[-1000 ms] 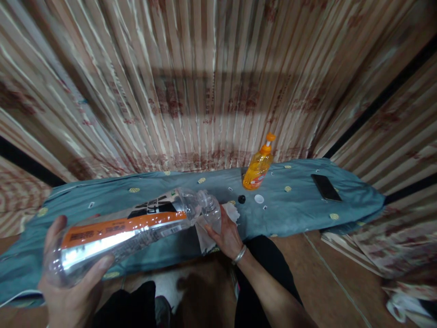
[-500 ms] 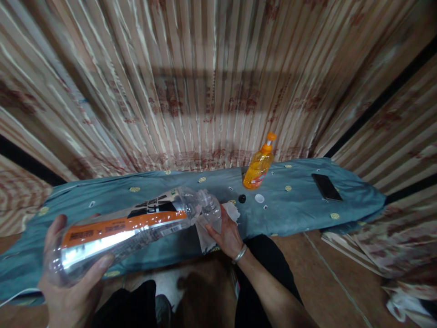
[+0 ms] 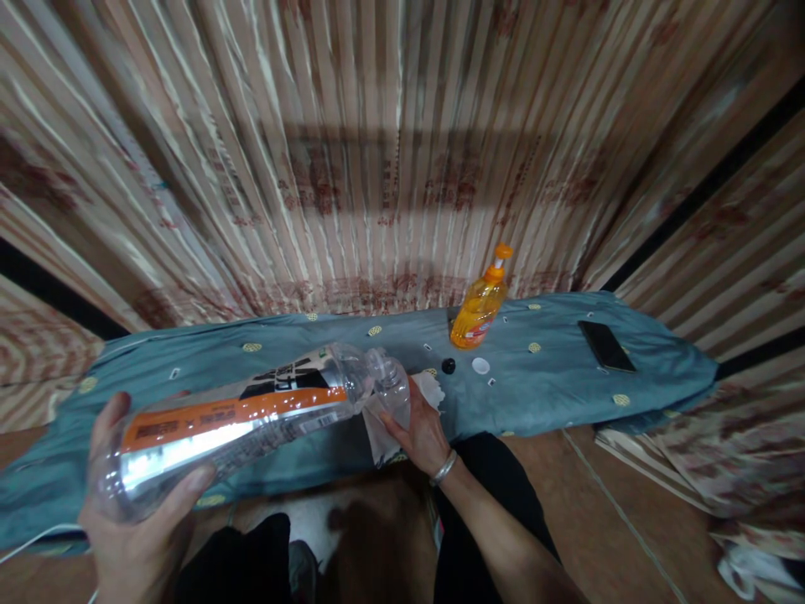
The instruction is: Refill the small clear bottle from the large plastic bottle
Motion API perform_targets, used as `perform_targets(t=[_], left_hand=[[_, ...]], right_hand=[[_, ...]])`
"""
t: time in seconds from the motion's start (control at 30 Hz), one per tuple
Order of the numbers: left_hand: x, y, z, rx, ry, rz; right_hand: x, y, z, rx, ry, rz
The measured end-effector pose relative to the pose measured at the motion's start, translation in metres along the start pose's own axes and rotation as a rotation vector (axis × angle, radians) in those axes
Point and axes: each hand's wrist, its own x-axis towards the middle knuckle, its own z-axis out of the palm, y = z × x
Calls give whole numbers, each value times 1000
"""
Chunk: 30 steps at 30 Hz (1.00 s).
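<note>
Bottle held sideways betw. two hands

Head view. Clear plastic bottle (image 3: pixel 251 415), large, w/ orange-and-black label, is held nearly horizontal in the air. Its base points lower left and its neck toward centre, just above the near edge of the blue cloth (image 3: pixel 566 390) that covers a long low surface.

Left hand (image 3: pixel 142 537) cups the base: thumb on the upper side, fingers wrapped round underneath, firm grasp. Right hand (image 3: pixel 423 432), w/ metal bangle (image 3: pixel 444 468) at the wrist, sits at the neck end. Its fingers are curled round a white rag (image 3: pixel 381 432), which is pressed against the bottle's neck & shoulder. Rag hangs below the neck, and a corner shows beyond the thumb. Bottle's mouth is partly hidden by hand & rag, so cap on/off: cannot tell.

On the blue cloth, beyond the right hand, lie a small black cap (image 3: pixel 448 366) and a white cap (image 3: pixel 480 365), near each other but not touching. Just behind them an orange pump bottle (image 3: pixel 479 306) stands upright, close to the striped curtain (image 3: pixel 377 168) that backs the whole scene. Dark phone (image 3: pixel 605 346) lies flat farther right, well apart from the caps. Person's dark-trousered legs (image 3: pixel 478 503) show at bottom, over a brown floor.
</note>
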Motion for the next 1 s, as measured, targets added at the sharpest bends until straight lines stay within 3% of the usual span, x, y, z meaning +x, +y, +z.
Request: perform_targets(t=[1.0], left_hand=[[2,-3,0,-7,14,25]], right_hand=[[0,1,2,8,11,13]])
